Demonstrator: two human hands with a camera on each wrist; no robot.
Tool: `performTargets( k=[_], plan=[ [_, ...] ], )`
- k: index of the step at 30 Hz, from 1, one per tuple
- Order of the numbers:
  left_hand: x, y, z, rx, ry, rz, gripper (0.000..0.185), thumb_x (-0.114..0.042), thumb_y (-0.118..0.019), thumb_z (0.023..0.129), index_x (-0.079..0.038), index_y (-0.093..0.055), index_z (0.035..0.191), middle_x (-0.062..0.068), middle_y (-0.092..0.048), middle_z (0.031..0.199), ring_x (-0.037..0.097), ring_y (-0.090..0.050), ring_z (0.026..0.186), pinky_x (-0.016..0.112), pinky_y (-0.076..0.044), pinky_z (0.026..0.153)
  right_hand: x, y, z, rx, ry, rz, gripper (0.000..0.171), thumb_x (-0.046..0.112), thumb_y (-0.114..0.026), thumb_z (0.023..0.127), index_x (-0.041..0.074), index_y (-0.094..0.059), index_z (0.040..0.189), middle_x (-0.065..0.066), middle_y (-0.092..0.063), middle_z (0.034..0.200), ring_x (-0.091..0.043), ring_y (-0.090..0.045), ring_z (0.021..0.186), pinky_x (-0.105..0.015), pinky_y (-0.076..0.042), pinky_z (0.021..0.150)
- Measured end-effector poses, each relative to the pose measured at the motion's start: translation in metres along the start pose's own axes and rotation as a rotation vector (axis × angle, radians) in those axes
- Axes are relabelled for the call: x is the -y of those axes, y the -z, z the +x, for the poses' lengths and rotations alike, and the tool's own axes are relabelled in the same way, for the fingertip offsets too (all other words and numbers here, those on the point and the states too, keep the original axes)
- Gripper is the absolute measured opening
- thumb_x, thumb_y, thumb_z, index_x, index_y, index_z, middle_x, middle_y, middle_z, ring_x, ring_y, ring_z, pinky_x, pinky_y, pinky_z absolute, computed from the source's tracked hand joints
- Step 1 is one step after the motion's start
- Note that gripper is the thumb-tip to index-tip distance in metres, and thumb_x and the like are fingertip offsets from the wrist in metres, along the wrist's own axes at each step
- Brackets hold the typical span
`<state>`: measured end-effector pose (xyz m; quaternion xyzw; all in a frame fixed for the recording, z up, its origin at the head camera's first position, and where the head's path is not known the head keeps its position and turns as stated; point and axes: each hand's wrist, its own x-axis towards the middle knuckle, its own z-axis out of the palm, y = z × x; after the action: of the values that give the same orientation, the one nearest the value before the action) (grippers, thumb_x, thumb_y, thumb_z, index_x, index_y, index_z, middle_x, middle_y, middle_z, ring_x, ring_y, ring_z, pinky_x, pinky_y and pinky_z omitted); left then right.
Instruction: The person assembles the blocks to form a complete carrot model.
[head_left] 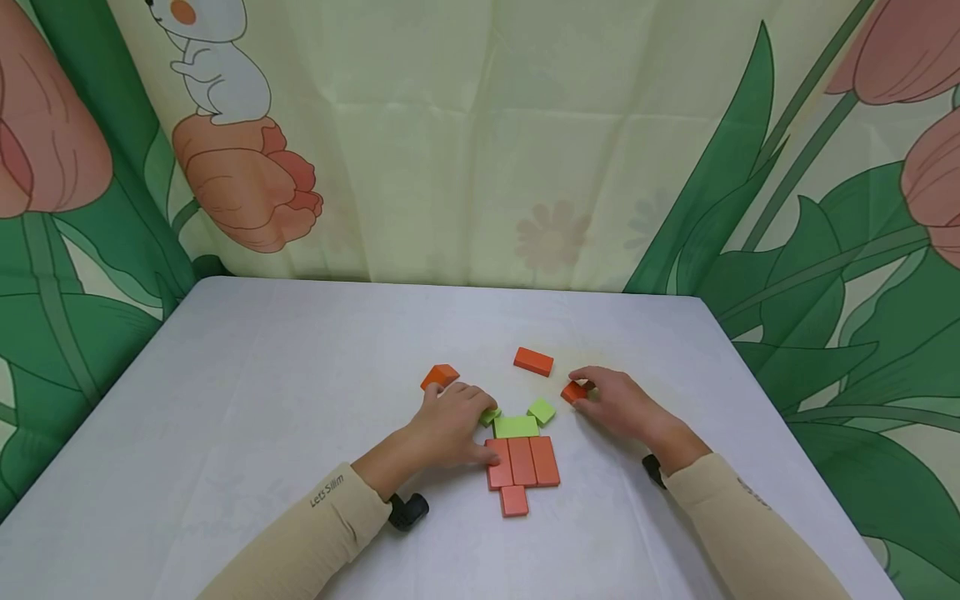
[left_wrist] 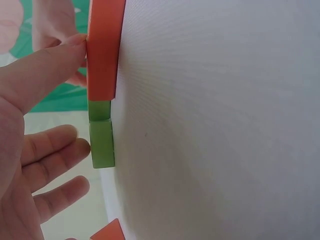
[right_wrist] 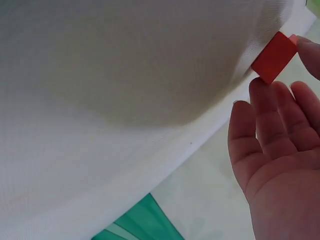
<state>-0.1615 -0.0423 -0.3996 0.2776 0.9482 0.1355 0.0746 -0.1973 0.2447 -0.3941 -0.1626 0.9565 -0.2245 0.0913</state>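
Observation:
My left hand point(head_left: 450, 425) lies along the left side of a flat block figure, its thumb on the leftmost of three red-orange rectangular blocks point(head_left: 522, 461). In the left wrist view its fairly straight fingers reach a green block point(left_wrist: 102, 144). A small red block point(head_left: 513, 502) touches the row's near side; a light-green rectangle point(head_left: 516, 427) lies along its far side. Two small green pieces sit at that rectangle's far corners, the right one point(head_left: 542, 412) turned at an angle. My right hand point(head_left: 618, 404) pinches a small red-orange block point(right_wrist: 274, 57) between thumb and fingertips, close over the tablecloth.
Beyond the figure lies a loose orange rectangular block point(head_left: 533, 361). Another orange block point(head_left: 439, 377) lies just past my left hand. A white cloth point(head_left: 300, 350) covers the table, and a printed curtain point(head_left: 480, 150) hangs behind its far edge.

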Motion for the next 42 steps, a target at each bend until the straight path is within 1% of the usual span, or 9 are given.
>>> performTargets(
  k=[8, 14, 18, 20, 25, 30, 33, 37, 42],
  plan=[
    [0.000, -0.001, -0.001, -0.005, -0.004, -0.009, 0.065, -0.058, -0.079, 0.079, -0.018, -0.062, 0.127, -0.001, -0.060, 0.128, 0.021, -0.048, 0.124, 0.051, -0.033, 0.094, -0.001, -0.001, -0.002, 0.027, -0.057, 0.044, 0.040, 0.016, -0.073, 0.091, 0.000, -0.063, 0.126, -0.009, -0.065, 0.112, -0.026, -0.059, 0.098, -0.043, -0.050, 0.087],
    [0.000, -0.002, -0.002, -0.002, 0.001, -0.005, 0.065, -0.058, -0.079, 0.079, -0.018, -0.062, 0.128, -0.001, -0.060, 0.128, 0.021, -0.048, 0.123, 0.051, -0.033, 0.094, -0.005, -0.001, -0.009, 0.016, -0.046, 0.020, 0.034, 0.013, -0.072, 0.092, 0.000, -0.066, 0.122, -0.006, -0.066, 0.107, -0.022, -0.059, 0.092, -0.039, -0.051, 0.082],
    [0.000, -0.001, -0.002, 0.001, 0.002, -0.007, 0.065, -0.058, -0.079, 0.079, -0.018, -0.062, 0.128, -0.001, -0.060, 0.128, 0.021, -0.048, 0.123, 0.051, -0.034, 0.094, -0.001, 0.001, -0.019, 0.012, -0.051, 0.017, 0.032, 0.014, -0.073, 0.092, 0.003, -0.067, 0.121, -0.002, -0.066, 0.103, -0.020, -0.056, 0.088, -0.035, -0.050, 0.076],
    [0.000, -0.001, -0.002, 0.000, 0.000, -0.003, 0.065, -0.058, -0.078, 0.079, -0.018, -0.062, 0.128, -0.001, -0.060, 0.128, 0.022, -0.048, 0.123, 0.051, -0.034, 0.094, 0.003, 0.003, -0.026, 0.002, -0.038, 0.024, 0.031, 0.013, -0.072, 0.091, 0.005, -0.068, 0.121, 0.000, -0.065, 0.102, -0.019, -0.055, 0.088, -0.033, -0.050, 0.074],
    [-0.001, 0.001, -0.002, 0.002, -0.001, -0.008, 0.065, -0.058, -0.078, 0.079, -0.018, -0.062, 0.128, -0.001, -0.060, 0.128, 0.022, -0.048, 0.123, 0.051, -0.033, 0.094, 0.018, 0.003, -0.049, -0.017, 0.048, 0.033, 0.027, 0.013, -0.074, 0.090, 0.010, -0.071, 0.117, 0.005, -0.066, 0.100, -0.016, -0.056, 0.088, -0.032, -0.050, 0.074],
    [-0.002, 0.002, -0.002, 0.009, -0.001, -0.009, 0.065, -0.057, -0.078, 0.080, -0.018, -0.062, 0.128, -0.001, -0.060, 0.129, 0.022, -0.048, 0.125, 0.052, -0.033, 0.095, 0.039, -0.003, -0.068, 0.037, 0.054, 0.040, 0.029, 0.015, -0.077, 0.089, 0.013, -0.071, 0.117, 0.009, -0.065, 0.103, -0.014, -0.056, 0.092, -0.033, -0.050, 0.077],
    [-0.002, 0.003, -0.002, 0.008, -0.001, -0.001, 0.065, -0.057, -0.079, 0.079, -0.018, -0.062, 0.129, -0.001, -0.060, 0.130, 0.023, -0.048, 0.125, 0.053, -0.033, 0.096, 0.050, -0.006, -0.076, 0.075, 0.068, 0.014, 0.030, 0.017, -0.078, 0.087, 0.015, -0.072, 0.116, 0.010, -0.064, 0.103, -0.012, -0.056, 0.092, -0.032, -0.051, 0.078],
    [-0.001, 0.003, -0.001, 0.004, 0.000, 0.008, 0.065, -0.057, -0.079, 0.079, -0.018, -0.062, 0.128, 0.000, -0.060, 0.130, 0.023, -0.048, 0.125, 0.053, -0.032, 0.097, 0.058, -0.010, -0.082, 0.104, 0.146, -0.035, 0.028, 0.022, -0.079, 0.087, 0.016, -0.073, 0.114, 0.012, -0.064, 0.101, -0.009, -0.056, 0.089, -0.030, -0.051, 0.077],
    [-0.001, 0.003, 0.000, 0.010, 0.000, 0.010, 0.065, -0.057, -0.078, 0.080, -0.018, -0.061, 0.129, -0.001, -0.059, 0.131, 0.022, -0.047, 0.126, 0.053, -0.032, 0.097, 0.061, -0.014, -0.087, 0.122, 0.222, -0.028, 0.026, 0.025, -0.079, 0.088, 0.017, -0.074, 0.112, 0.014, -0.064, 0.099, -0.006, -0.056, 0.088, -0.029, -0.051, 0.076]
  ],
)
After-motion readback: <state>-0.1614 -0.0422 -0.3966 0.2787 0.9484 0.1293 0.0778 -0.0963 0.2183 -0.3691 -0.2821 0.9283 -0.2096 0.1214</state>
